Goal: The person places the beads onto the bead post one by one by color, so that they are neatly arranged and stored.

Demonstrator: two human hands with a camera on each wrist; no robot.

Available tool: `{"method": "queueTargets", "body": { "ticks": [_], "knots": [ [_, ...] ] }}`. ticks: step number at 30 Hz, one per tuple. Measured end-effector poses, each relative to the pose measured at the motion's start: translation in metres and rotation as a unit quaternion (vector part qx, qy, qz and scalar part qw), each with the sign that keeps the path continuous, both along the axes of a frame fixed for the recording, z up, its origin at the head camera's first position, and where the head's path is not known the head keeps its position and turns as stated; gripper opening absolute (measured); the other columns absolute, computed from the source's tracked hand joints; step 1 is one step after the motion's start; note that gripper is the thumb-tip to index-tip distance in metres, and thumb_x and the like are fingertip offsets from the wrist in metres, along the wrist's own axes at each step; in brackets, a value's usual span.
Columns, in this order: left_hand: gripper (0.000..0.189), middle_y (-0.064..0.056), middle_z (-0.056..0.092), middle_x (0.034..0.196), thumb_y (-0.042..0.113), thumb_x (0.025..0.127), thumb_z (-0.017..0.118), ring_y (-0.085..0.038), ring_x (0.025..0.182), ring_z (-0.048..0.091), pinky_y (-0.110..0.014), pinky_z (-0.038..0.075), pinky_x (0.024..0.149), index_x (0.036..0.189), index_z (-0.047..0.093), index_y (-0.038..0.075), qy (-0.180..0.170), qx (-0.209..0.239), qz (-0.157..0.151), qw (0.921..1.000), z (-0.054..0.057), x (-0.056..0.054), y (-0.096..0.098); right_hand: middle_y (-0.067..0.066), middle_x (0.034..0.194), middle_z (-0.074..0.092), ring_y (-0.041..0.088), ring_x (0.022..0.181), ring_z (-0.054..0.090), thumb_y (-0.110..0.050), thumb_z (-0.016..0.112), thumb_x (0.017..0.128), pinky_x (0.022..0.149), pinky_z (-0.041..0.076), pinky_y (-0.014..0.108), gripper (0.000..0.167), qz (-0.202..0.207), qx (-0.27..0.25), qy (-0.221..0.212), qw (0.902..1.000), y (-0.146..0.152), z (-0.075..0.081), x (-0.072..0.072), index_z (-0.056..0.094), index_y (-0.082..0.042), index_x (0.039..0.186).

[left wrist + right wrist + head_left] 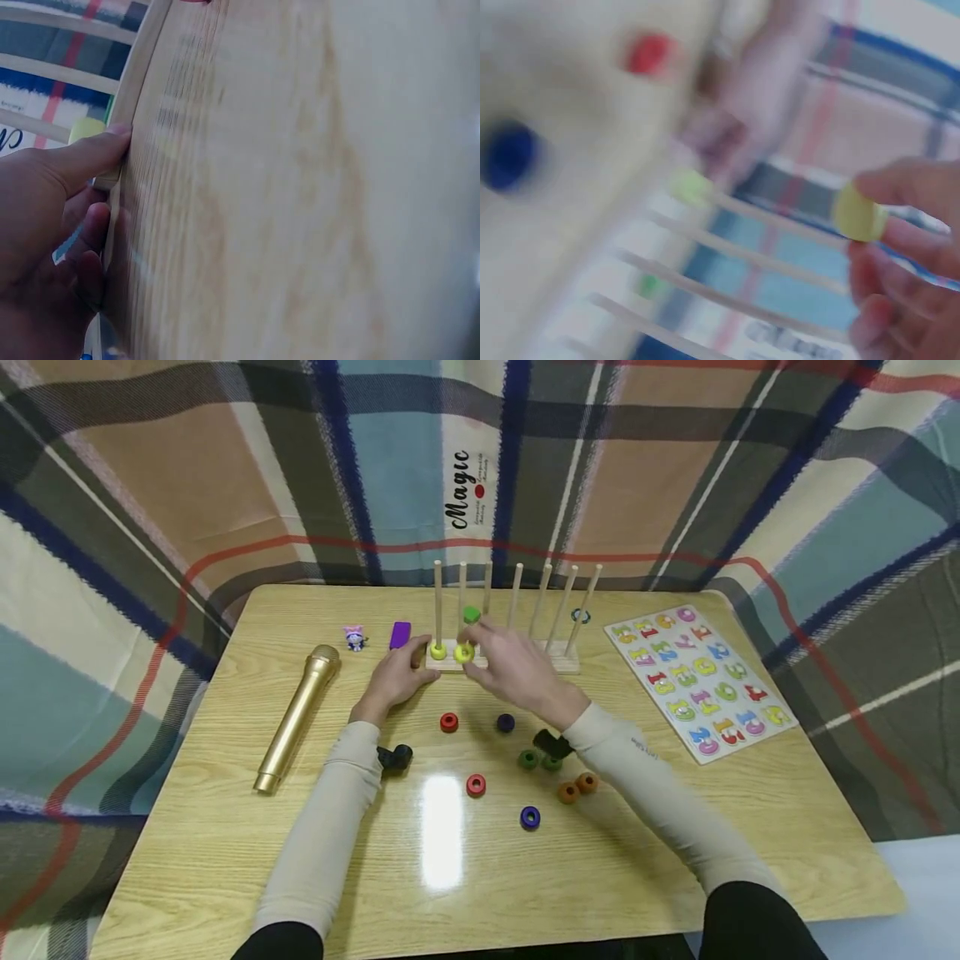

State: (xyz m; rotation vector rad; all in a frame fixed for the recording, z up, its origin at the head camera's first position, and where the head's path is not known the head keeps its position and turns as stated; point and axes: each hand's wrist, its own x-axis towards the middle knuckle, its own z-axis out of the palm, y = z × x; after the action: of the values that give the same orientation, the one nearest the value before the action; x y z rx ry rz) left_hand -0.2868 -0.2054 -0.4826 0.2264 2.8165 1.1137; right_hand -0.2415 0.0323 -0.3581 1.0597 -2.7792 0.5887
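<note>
A wooden peg stand with several upright pegs stands toward the back of the table. My left hand holds the left end of its base, thumb along the front edge. Low on the leftmost peg sits a yellow ring. Between thumb and fingertips, my right hand pinches another yellow ring, in front of the pegs near the stand's left end. Just beyond that hand a green piece shows among the pegs. The right wrist view is blurred.
Loose on the table lie red rings, blue rings, dark green rings and orange-brown rings. A gold microphone, a small figurine and a purple block are left; a sticker sheet lies right.
</note>
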Motion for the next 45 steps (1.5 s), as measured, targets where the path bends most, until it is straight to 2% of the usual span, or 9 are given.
{"method": "queueTargets", "body": {
  "ticks": [4, 7, 15, 24, 28, 32, 36, 40, 45],
  "knots": [
    [0.073, -0.018, 0.058, 0.108, 0.025, 0.102, 0.075, -0.033, 0.094, 0.053, -0.051, 0.045, 0.087, 0.164, 0.042, 0.01, -0.004, 0.003, 0.006, 1.0, 0.001, 0.002, -0.004, 0.008, 0.129, 0.069, 0.023, 0.099, 0.072, -0.019, 0.074, 0.102, 0.07, 0.057, 0.034, 0.033, -0.03, -0.084, 0.058, 0.9944, -0.016, 0.039, -0.03, 0.07, -0.008, 0.132],
    [0.072, -0.017, 0.058, 0.105, 0.025, 0.102, 0.075, -0.032, 0.091, 0.052, -0.048, 0.043, 0.083, 0.164, 0.042, 0.01, -0.004, 0.0, 0.007, 1.0, 0.001, 0.003, -0.004, 0.006, 0.131, 0.067, 0.023, 0.1, 0.071, -0.023, 0.072, 0.105, 0.068, 0.055, 0.037, 0.032, -0.044, -0.104, 0.065, 0.9915, -0.028, 0.051, -0.046, 0.07, -0.011, 0.135],
    [0.072, -0.016, 0.057, 0.105, 0.026, 0.102, 0.074, -0.032, 0.095, 0.052, -0.049, 0.044, 0.086, 0.165, 0.041, 0.01, -0.001, 0.004, 0.0, 1.0, 0.003, 0.002, -0.001, 0.005, 0.13, 0.067, 0.022, 0.09, 0.068, -0.028, 0.068, 0.107, 0.062, 0.049, 0.035, 0.032, -0.08, -0.095, 0.05, 0.991, -0.043, 0.053, -0.062, 0.072, -0.017, 0.137],
    [0.072, -0.017, 0.059, 0.106, 0.025, 0.102, 0.075, -0.033, 0.096, 0.053, -0.052, 0.045, 0.089, 0.164, 0.043, 0.01, -0.003, 0.009, 0.007, 0.9999, 0.001, 0.002, -0.001, 0.006, 0.145, 0.06, 0.02, 0.073, 0.062, -0.036, 0.064, 0.109, 0.061, 0.05, 0.037, 0.047, -0.094, -0.017, 0.03, 0.995, -0.047, 0.048, -0.064, 0.061, -0.02, 0.152],
    [0.072, -0.017, 0.059, 0.106, 0.026, 0.102, 0.075, -0.032, 0.096, 0.053, -0.051, 0.045, 0.088, 0.164, 0.042, 0.011, -0.003, 0.008, 0.003, 1.0, 0.001, 0.001, -0.001, 0.009, 0.151, 0.054, 0.02, 0.063, 0.054, -0.033, 0.065, 0.108, 0.054, 0.045, 0.034, 0.052, -0.07, -0.073, 0.096, 0.9903, -0.04, 0.036, -0.054, 0.055, -0.017, 0.157],
    [0.073, -0.015, 0.057, 0.106, 0.027, 0.101, 0.076, -0.031, 0.094, 0.052, -0.049, 0.044, 0.086, 0.165, 0.042, 0.012, -0.004, 0.006, 0.002, 1.0, 0.002, 0.001, -0.001, 0.011, 0.13, 0.066, 0.018, 0.066, 0.058, -0.02, 0.067, 0.106, 0.051, 0.044, 0.03, 0.032, -0.01, -0.106, 0.143, 0.984, -0.033, 0.011, -0.03, 0.069, -0.008, 0.135],
    [0.074, -0.014, 0.057, 0.104, 0.028, 0.1, 0.076, -0.03, 0.092, 0.051, -0.047, 0.043, 0.084, 0.164, 0.043, 0.012, -0.006, -0.002, 0.007, 1.0, 0.002, 0.003, -0.002, 0.008, 0.109, 0.072, 0.016, 0.069, 0.065, -0.026, 0.071, 0.104, 0.052, 0.049, 0.027, 0.027, 0.037, 0.023, 0.048, 0.9979, -0.03, -0.028, 0.002, 0.074, -0.007, 0.124],
    [0.074, -0.015, 0.058, 0.106, 0.03, 0.101, 0.076, -0.031, 0.094, 0.052, -0.049, 0.044, 0.085, 0.165, 0.042, 0.013, -0.005, -0.002, 0.004, 1.0, 0.002, 0.004, -0.002, 0.006, 0.106, 0.068, 0.015, 0.069, 0.061, -0.038, 0.072, 0.103, 0.057, 0.052, 0.03, 0.037, 0.048, 0.165, -0.038, 0.9844, -0.029, -0.065, 0.022, 0.071, -0.011, 0.129],
    [0.074, -0.018, 0.06, 0.112, 0.029, 0.101, 0.074, -0.035, 0.103, 0.055, -0.056, 0.046, 0.096, 0.165, 0.041, 0.014, -0.004, 0.004, 0.005, 1.0, 0.002, 0.002, -0.001, 0.005, 0.096, 0.062, 0.014, 0.067, 0.056, -0.029, 0.07, 0.105, 0.056, 0.051, 0.03, 0.02, 0.062, 0.174, -0.037, 0.982, -0.028, -0.084, 0.032, 0.07, -0.01, 0.113]
  ]
}}
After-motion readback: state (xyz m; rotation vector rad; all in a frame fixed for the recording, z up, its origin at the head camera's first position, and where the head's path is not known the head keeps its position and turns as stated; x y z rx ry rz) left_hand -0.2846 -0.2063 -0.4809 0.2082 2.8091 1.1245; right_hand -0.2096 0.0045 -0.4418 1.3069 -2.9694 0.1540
